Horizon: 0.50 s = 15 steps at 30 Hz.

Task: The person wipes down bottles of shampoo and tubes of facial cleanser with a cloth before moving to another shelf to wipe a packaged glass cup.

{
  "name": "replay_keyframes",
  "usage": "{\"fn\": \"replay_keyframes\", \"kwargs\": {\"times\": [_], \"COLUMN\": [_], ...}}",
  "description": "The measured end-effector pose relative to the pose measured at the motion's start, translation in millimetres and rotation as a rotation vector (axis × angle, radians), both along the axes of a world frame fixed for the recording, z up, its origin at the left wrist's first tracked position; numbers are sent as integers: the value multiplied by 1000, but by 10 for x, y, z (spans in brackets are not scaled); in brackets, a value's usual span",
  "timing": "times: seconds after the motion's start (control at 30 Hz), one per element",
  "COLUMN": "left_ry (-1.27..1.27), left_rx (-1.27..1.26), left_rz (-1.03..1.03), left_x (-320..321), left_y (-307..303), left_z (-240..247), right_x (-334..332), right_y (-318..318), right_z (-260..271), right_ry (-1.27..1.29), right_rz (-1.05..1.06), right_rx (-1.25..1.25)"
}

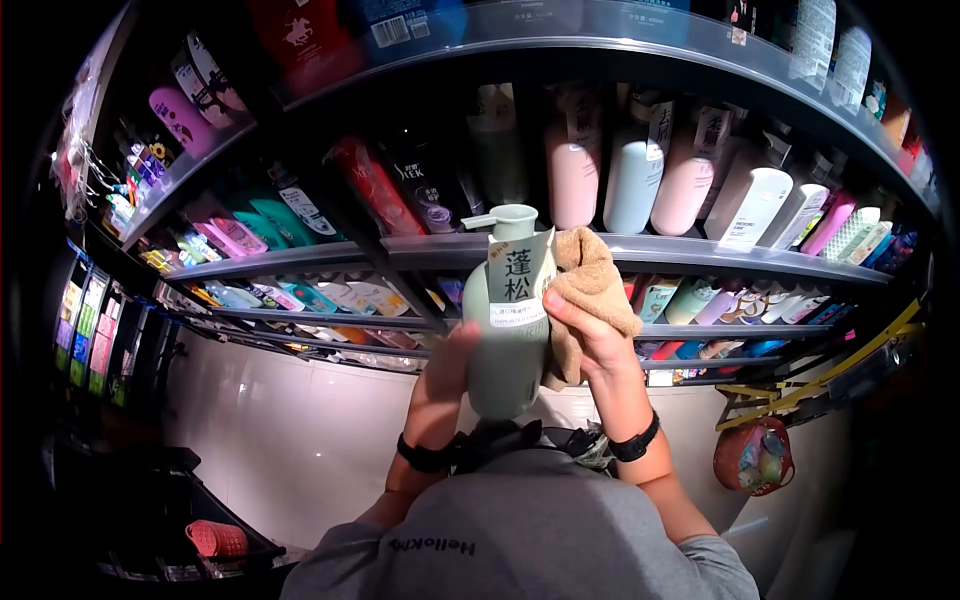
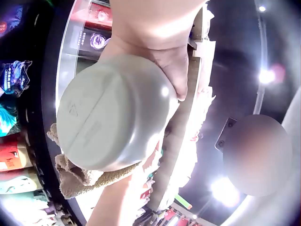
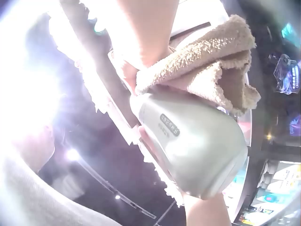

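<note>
A pale green pump bottle [image 1: 505,365] with a paper tag [image 1: 517,275] round its neck is held up in front of the shelves. My left hand [image 1: 447,372] grips its left side; the left wrist view shows the bottle's base [image 2: 94,120] toward the camera and the thumb along its side. A tan towel [image 1: 592,275] is bunched in my right hand [image 1: 603,340], at the bottle's right side. The right thumb lies over the towel's edge, close by the tag. In the right wrist view the towel [image 3: 207,70] drapes along the bottle [image 3: 193,141].
Just behind the bottle, a shelf [image 1: 640,245] carries pink, blue and white pump bottles. More shelves of bottles lie above and below. A red basket [image 1: 755,462] with items stands at the right near a yellow frame [image 1: 800,395]; another red basket [image 1: 215,538] is lower left.
</note>
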<state>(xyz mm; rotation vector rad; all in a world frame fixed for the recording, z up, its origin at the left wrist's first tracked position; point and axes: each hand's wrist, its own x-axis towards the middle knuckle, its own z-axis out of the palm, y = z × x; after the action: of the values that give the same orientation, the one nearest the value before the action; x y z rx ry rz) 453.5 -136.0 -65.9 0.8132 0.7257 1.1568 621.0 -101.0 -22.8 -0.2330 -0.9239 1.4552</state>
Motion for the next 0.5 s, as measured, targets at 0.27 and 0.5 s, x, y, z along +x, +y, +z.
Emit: {"fn": "replay_keyframes", "kwargs": {"times": [0.27, 0.5], "left_ry": [6, 223], "left_rx": [287, 451], "left_rz": [-60, 18], "left_x": [182, 130], "left_y": [197, 248], "left_z": [126, 95], "right_x": [-39, 34], "right_y": [-5, 28], "right_z": [107, 241], "right_ry": [-145, -275], "right_rz": [-23, -6], "right_rx": [16, 72]}}
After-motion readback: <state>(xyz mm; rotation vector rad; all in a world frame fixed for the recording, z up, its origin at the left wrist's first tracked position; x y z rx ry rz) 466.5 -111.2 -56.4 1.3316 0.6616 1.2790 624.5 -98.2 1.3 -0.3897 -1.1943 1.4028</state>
